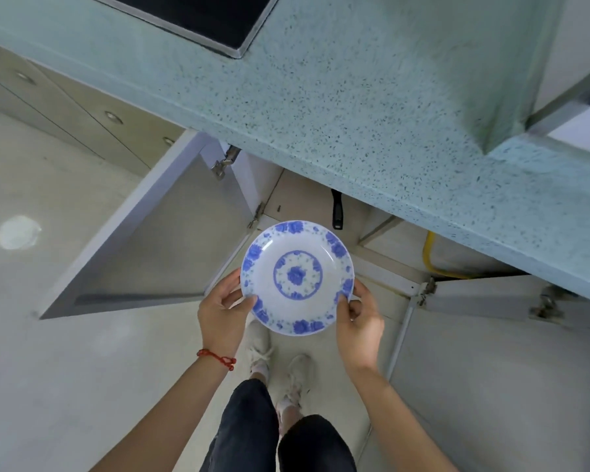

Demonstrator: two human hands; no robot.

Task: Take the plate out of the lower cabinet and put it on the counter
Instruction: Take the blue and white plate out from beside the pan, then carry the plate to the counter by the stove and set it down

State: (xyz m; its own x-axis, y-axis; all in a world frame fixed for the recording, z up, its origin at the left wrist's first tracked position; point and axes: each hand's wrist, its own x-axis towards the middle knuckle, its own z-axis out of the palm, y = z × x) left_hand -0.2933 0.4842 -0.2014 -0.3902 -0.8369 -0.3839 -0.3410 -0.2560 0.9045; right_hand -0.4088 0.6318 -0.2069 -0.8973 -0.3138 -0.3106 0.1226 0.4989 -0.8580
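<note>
The blue-flowered plate is out of the lower cabinet, held level in front of its open doors, with the left hand and right hand each closed on opposite rims (thumbs on top). The speckled counter lies above and ahead of both hands, so the lift probably goes up and forward, clearing its front edge.
</note>
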